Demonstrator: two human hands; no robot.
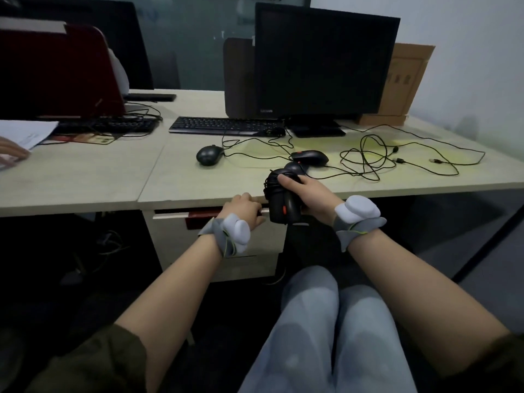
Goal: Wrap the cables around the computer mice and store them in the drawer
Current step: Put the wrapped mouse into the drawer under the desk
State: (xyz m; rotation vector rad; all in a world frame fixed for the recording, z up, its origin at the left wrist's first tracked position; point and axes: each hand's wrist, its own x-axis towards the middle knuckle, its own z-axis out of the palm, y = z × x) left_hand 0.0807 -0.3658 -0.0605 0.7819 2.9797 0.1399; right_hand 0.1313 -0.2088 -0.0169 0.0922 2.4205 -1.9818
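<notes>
My right hand (309,195) grips a black mouse (282,205) with its cable wound round it, held just off the desk's front edge. My left hand (245,209) curls its fingers over the top edge of the drawer (181,215) under the desk, which stands slightly open. Another black mouse (310,157) lies on the desk behind my right hand, and part of a further mouse (295,167) shows beside it. A third black mouse (209,155) lies farther left. Loose cables (365,160) sprawl over the right side of the desk.
A black monitor (323,61) and keyboard (224,126) stand at the back of the desk (93,180). A second keyboard (113,126), papers and a red item sit at the left. Another person's hand (11,156) shows at the left edge. My knees are below the drawer.
</notes>
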